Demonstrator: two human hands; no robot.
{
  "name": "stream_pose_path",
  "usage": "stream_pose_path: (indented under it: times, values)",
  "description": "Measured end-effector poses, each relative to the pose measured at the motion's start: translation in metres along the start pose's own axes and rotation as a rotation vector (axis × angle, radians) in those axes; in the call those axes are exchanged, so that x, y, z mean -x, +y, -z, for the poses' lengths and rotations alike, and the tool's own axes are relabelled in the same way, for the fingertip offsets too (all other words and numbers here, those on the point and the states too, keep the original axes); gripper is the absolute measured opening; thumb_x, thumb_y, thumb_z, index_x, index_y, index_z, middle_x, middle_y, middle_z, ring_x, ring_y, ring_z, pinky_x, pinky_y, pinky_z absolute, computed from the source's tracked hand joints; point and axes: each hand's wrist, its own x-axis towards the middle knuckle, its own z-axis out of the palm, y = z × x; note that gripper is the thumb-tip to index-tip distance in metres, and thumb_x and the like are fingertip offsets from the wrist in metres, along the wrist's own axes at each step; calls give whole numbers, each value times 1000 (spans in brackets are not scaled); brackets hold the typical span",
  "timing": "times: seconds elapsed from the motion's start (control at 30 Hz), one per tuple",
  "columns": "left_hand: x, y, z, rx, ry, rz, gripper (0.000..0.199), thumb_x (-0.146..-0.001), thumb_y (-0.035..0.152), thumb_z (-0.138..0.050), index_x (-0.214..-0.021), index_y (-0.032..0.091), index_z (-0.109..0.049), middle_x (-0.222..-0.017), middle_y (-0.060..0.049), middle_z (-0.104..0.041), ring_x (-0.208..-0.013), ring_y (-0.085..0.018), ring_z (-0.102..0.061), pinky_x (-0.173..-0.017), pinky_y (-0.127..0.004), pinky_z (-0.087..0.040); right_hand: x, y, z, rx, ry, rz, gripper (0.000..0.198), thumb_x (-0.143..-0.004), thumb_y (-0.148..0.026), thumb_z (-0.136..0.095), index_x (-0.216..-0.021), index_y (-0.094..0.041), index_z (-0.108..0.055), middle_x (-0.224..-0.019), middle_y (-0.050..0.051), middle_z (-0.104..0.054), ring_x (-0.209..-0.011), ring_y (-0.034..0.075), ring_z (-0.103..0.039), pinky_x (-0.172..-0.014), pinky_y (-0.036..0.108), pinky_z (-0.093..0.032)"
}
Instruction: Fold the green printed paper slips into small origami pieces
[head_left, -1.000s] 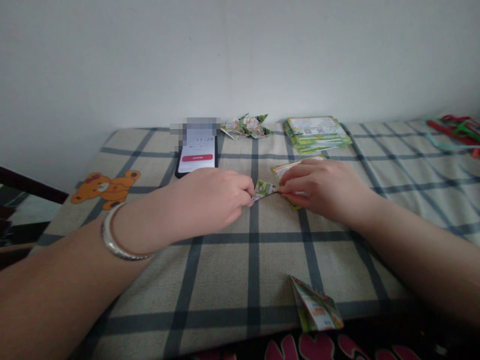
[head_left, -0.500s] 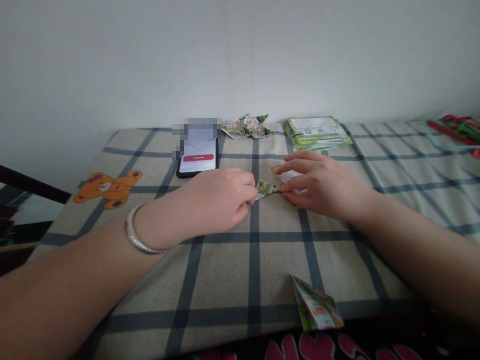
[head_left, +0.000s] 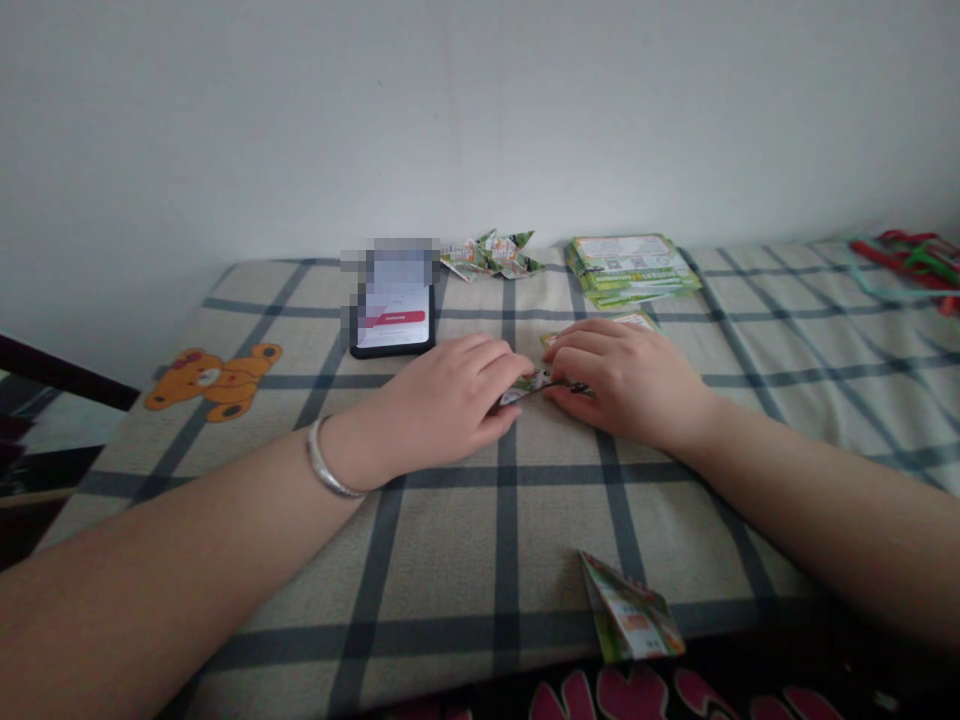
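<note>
A small green and white printed paper (head_left: 537, 382), partly folded, lies low over the cloth between my two hands. My left hand (head_left: 461, 400) pinches its left end between thumb and fingers. My right hand (head_left: 622, 380) is closed on its right end, with the fingers curled over it. Behind the right hand's fingers, a light patch of paper (head_left: 639, 320) with a green edge shows; how it joins the piece in my hands is hidden. Nearer the table's front edge sits a folded paper triangle (head_left: 634, 612), standing partly raised.
A phone (head_left: 394, 310) with a lit screen lies beyond my left hand. Folded paper shapes (head_left: 495, 255) and a stack of printed sheets (head_left: 634, 268) lie along the wall. A bear picture (head_left: 214, 380) is at left, red and green items (head_left: 911, 258) far right, on the checked tablecloth (head_left: 450, 540).
My left hand has shifted slightly right and its thumb now shows. My right hand's fingers have curled lower over the paper. More of the paper's back edge shows behind them.
</note>
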Motion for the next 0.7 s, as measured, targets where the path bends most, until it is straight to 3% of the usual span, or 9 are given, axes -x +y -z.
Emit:
stream_pose_path:
  times: [0.3, 0.5, 0.7]
  values:
    - [0, 0, -3, 61, 34, 70, 14, -86, 17, -56, -99, 14, -54, -98, -7, -60, -95, -22, -57, -87, -36, -49, -3, -1, -5, 16, 61, 55, 21, -94, -33, -54, -92, -19, -71, -86, 6, -71, -82, 22, -61, -70, 35, -42]
    - [1, -1, -4, 130, 49, 129, 20, -85, 16, -57, -105, 15, -52, -103, -7, -59, -99, -23, -57, -88, -38, -49, -3, -1, -4, -70, 72, -4, 19, -91, -28, -54, -89, -18, -70, -80, 6, -70, -80, 22, -59, -70, 34, -42]
    - [-1, -5, -4, 201, 101, 171, 10, -88, 12, -54, -97, 16, -56, -97, -4, -61, -95, -19, -58, -87, -34, -48, -4, -3, -4, -172, 113, -40, 16, -89, -27, -57, -88, -18, -70, -78, 6, -70, -77, 20, -60, -68, 31, -42]
